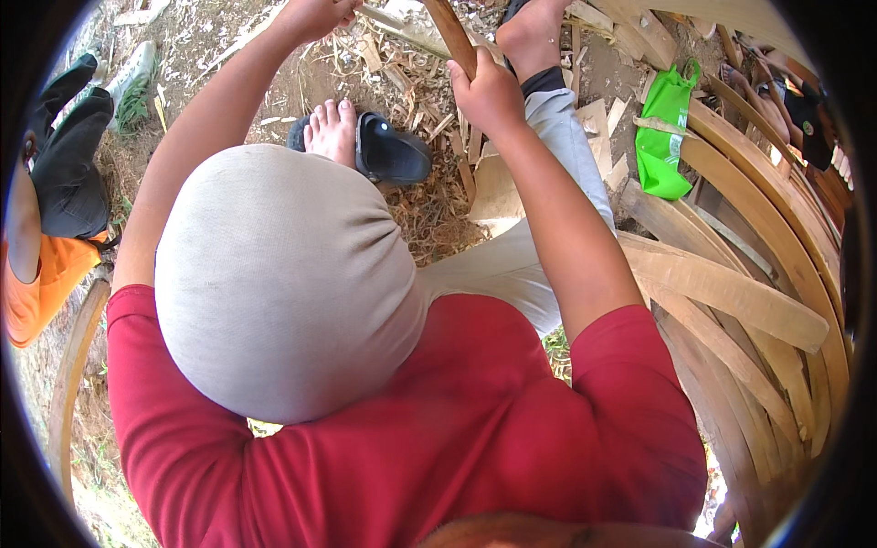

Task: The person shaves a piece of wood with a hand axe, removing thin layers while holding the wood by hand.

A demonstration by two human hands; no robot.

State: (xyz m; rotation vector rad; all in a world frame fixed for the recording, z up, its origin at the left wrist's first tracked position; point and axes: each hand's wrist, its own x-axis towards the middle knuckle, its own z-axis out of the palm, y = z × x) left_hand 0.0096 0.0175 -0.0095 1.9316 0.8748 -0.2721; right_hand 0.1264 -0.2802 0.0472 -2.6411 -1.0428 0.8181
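Right hand: the fingers of the right hand point(490, 89) curl all the way round a long, round, brown wooden handle point(451, 36). Its far end goes past the top edge, so I can't see what is on it.
Left hand: the left hand point(331, 13) is at the top edge, with its fingers bent. It is right by the end of a pale, flat wooden strip point(413, 35). I can't tell if it has hold of it.
Where the wood is: the strip lies near the top, left of the handle, over the wood chips.
Doing it well: I think a firm fist on the handle is good. The left fingers should be out of the way of its far end, and the strip should not wobble. The bare toes point(331, 117) are best well away too.
Hands and wood: two hands, one handle, one strip.
Feet and shoes: two bare feet, and one black rubber clog point(393, 151) that shows well.
Bag: one bright green bag point(664, 137).
Curved brown planks point(744, 301): lots, too piled up to count.
Orange shirt point(55, 290): one, on a person at the left.
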